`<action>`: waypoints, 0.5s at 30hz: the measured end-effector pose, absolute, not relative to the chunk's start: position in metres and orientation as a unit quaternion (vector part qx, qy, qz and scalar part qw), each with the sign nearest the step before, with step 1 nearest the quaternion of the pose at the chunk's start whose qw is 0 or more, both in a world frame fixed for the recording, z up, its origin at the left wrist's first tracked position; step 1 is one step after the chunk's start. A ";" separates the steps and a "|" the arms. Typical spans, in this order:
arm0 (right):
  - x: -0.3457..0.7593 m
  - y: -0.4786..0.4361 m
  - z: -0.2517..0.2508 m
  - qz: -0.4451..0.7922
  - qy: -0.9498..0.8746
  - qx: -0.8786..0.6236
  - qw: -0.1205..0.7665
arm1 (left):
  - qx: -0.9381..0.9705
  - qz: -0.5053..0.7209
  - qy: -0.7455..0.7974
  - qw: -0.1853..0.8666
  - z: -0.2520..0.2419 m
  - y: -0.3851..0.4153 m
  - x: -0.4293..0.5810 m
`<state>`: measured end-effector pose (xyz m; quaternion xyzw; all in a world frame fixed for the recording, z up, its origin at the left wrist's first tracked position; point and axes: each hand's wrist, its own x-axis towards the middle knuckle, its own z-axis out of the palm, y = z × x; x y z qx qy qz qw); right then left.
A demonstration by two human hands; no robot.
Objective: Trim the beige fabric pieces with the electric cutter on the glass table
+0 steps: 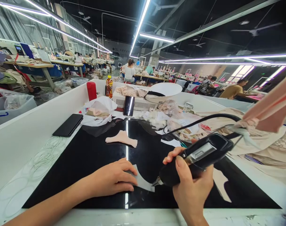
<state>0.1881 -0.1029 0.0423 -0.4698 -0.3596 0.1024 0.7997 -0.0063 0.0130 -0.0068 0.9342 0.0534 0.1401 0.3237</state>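
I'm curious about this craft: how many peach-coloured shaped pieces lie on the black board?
2: one peach piece beyond the left hand, another peach piece right of the right hand, partly hidden behind it. More may be hidden under the hands.

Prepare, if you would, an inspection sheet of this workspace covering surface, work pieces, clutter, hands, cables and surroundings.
Surface: glossy black board, reflecting light.
Work pieces: pale curved piece near the middle; peach piece farther back; cream piece at right.
Clutter: propped phone, red container, bottle and bagged fabric behind.
Hands: left hand rests open at the curved piece; right hand grips a black handheld tool.
Cables: black cable arches behind the tool.
Surroundings: seated people, sewing machines.
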 end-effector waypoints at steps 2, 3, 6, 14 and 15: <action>0.190 -0.103 0.042 0.095 -0.363 -0.473 0.797 | 0.927 0.154 0.073 0.334 -0.009 0.014 -0.007; 0.191 -0.102 0.042 0.092 -0.367 -0.475 0.795 | 0.924 0.166 0.086 0.334 -0.011 0.015 -0.006; 0.194 -0.102 0.043 0.076 -0.382 -0.486 0.782 | 0.918 0.204 0.140 0.308 -0.016 0.016 -0.006; 0.207 -0.103 0.045 0.018 -0.399 -0.567 0.720 | 0.912 0.178 0.213 0.303 -0.017 0.015 -0.003; 0.208 -0.103 0.042 0.000 -0.390 -0.561 0.730 | 0.907 0.179 0.213 0.316 -0.016 0.015 -0.003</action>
